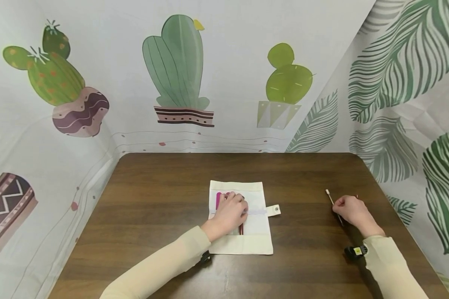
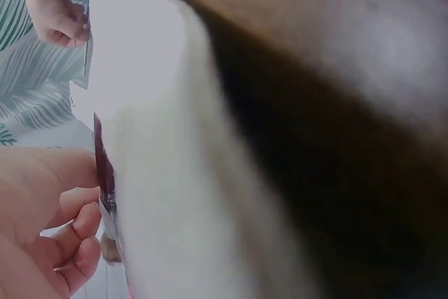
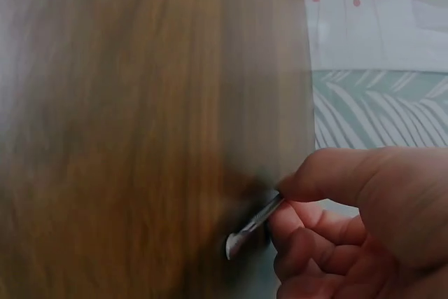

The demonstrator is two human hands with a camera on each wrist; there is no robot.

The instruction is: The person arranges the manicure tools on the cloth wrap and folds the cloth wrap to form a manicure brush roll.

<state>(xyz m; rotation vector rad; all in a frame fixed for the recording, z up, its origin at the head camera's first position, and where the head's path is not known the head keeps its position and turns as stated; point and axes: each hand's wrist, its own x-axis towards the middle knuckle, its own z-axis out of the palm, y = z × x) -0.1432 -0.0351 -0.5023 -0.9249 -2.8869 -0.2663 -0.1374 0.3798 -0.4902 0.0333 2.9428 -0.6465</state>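
Observation:
A cream fabric roll pouch point(image 1: 260, 245) lies unfolded on the table, with pink-handled tools point(image 1: 218, 199) and a dark red brush handle point(image 1: 241, 229) in it. My left hand point(image 1: 230, 212) rests over its middle, fingers loosely bent. In the left wrist view those fingertips touch the dark red handle point(image 2: 103, 166); brown bristles point(image 2: 110, 248) show below it. Off to the right, my right hand point(image 1: 353, 211) pinches a slim tool with a silver tip point(image 3: 241, 239) between thumb and finger. A thin stick with a pale end point(image 1: 327, 193) shows beside that hand; its middle is hidden by the fingers.
The brown wooden table point(image 1: 153, 178) ends at a fabric backdrop printed with cacti and leaves point(image 1: 232, 141). A snap strap point(image 1: 274, 210) sticks out from the pouch's right edge. Black wrist cameras point(image 1: 355, 252) hang under the sleeves.

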